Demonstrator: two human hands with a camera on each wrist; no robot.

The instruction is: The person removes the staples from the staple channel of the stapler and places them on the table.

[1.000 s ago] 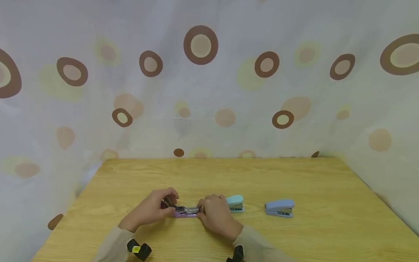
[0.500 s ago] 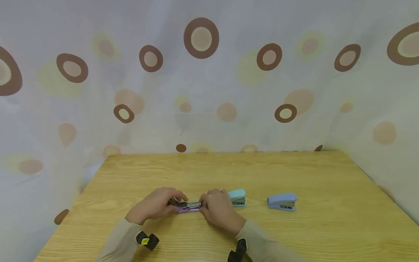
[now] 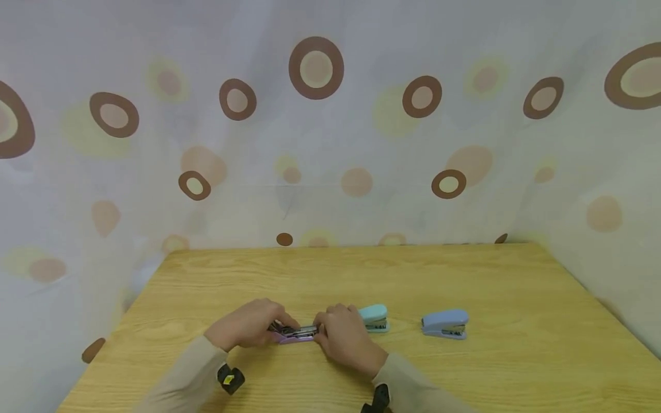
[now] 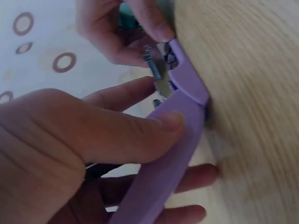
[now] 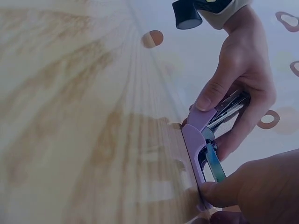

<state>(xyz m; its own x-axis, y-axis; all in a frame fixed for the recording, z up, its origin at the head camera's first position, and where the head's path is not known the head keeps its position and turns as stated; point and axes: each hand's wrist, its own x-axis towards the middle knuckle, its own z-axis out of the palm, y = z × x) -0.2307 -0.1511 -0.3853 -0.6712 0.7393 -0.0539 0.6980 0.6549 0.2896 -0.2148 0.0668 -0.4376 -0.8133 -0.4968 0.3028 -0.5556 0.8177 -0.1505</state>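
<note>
A purple stapler lies swung wide open on the table, its metal staple channel showing between the hands. My left hand grips the folded-back top arm, thumb flat on the purple cover and fingers behind it. At the other end, my right hand pinches the tip of the purple base between thumb and fingers, close to the tabletop. The metal magazine stands up off the base near the right thumb. Just behind the right hand is a mint-green stapler, partly hidden by it.
A blue stapler lies closed farther right on the wooden table. A patterned curtain hangs behind and along both sides of the table. Small black cameras sit on both wrists.
My left hand has shifted right and rolled over, its fingers now lower over the stapler's top arm. The right hand keeps its hold on the base. The head view has tilted slightly.
</note>
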